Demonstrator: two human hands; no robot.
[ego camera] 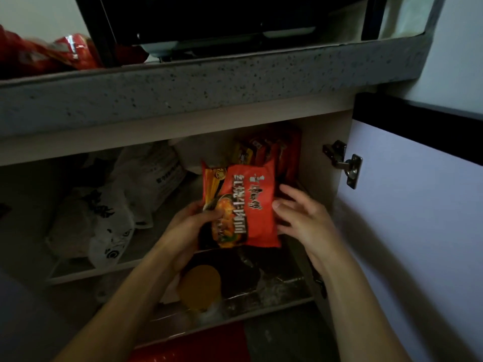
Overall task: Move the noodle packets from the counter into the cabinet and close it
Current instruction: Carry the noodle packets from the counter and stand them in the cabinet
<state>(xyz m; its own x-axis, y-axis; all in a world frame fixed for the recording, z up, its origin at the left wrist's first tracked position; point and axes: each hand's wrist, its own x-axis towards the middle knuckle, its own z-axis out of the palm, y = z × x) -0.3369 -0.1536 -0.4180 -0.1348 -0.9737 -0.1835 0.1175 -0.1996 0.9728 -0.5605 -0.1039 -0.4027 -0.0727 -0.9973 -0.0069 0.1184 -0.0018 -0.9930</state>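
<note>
A red noodle packet (248,205) stands upright at the front of the cabinet's upper shelf (86,270), with a yellow-edged packet pressed behind it on the left. My left hand (193,228) grips the packets at their lower left. My right hand (300,212) has its fingers spread, the thumb touching the red packet's right edge. Several more packets (271,150) stand in a row at the back right of the shelf. More red packets (52,53) lie on the speckled grey counter (183,84) at the upper left. The cabinet door (418,218) stands open on the right.
White printed plastic bags (112,205) fill the left of the shelf. On the lower shelf lie a round yellow lid (200,286) and a dark bag. A metal hinge (345,163) sticks out at the door's edge. A dark appliance (222,19) sits on the counter.
</note>
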